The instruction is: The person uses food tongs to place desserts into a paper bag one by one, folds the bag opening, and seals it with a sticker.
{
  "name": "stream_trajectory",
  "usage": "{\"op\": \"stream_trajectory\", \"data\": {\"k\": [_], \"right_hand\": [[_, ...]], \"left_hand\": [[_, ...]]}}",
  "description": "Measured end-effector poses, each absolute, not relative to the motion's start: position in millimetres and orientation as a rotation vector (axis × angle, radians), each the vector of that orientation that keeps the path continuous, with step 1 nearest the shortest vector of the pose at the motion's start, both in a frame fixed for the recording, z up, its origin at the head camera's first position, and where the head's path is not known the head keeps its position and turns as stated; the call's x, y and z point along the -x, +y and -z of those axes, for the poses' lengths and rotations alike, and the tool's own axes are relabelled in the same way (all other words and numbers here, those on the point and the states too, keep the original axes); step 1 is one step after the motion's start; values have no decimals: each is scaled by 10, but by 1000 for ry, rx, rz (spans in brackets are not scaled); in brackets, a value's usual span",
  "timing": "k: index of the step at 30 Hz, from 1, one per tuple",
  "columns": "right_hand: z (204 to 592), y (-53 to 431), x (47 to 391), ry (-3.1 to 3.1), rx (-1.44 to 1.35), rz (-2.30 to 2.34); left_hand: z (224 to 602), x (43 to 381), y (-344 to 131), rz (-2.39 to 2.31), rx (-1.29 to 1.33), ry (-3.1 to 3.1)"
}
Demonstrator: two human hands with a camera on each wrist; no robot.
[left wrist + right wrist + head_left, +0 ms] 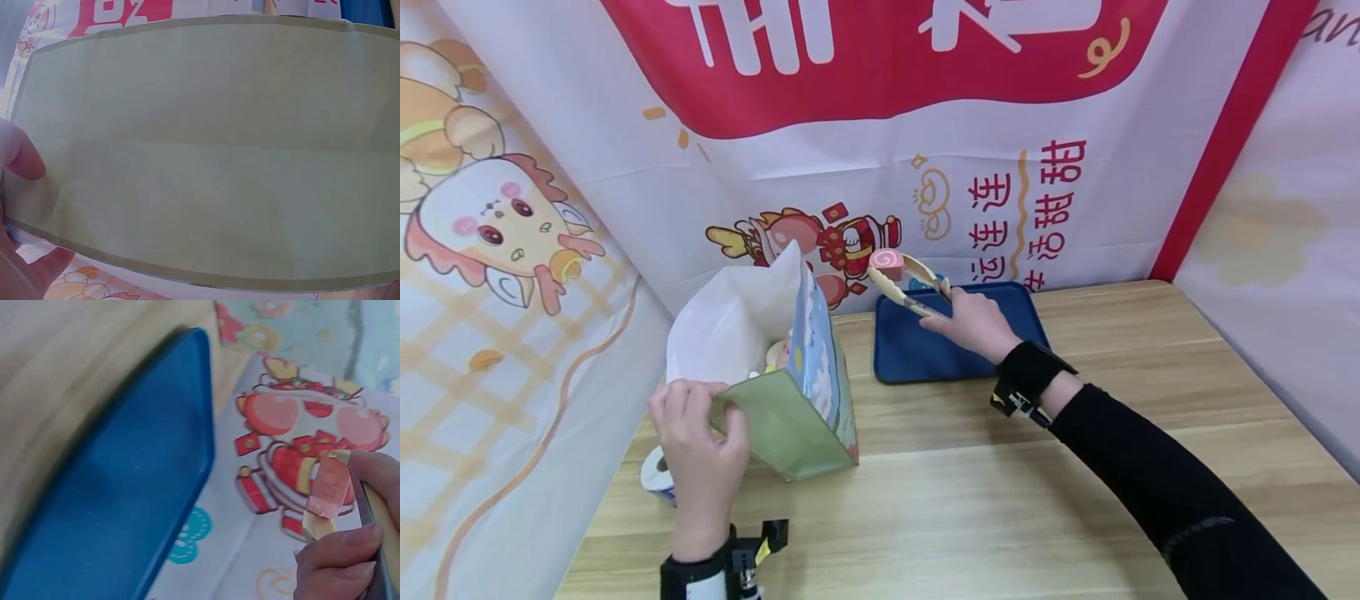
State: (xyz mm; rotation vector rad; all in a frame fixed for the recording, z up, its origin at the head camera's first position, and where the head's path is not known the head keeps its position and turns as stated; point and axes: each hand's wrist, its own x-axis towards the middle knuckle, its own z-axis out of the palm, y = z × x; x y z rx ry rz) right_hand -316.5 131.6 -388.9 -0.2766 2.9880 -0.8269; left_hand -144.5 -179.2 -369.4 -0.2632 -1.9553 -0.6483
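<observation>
My left hand grips the rim of a paper bag with a green side and a picture-printed side. The bag's mouth tilts toward me, and a few small coloured items show inside. In the left wrist view the bag's plain panel fills most of the frame, with thumb and fingers at its edge. My right hand holds cream-tipped tongs above the tray. Between the tong tips is a pink swirl roll, also seen from the side as a pink piece in the right wrist view.
A dark blue tray lies on the wooden table by the back wall, right of the bag. Behind the left hand, a white roll stands partly hidden. Printed cloth walls enclose the table at the back and sides.
</observation>
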Motion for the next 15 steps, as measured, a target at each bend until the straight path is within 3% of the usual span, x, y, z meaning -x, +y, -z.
{"op": "stream_trajectory", "data": {"k": [15], "right_hand": [[3413,1200,2848,2998,458,877]], "left_hand": [[3708,1456,-1812,650,261,-1948]]}}
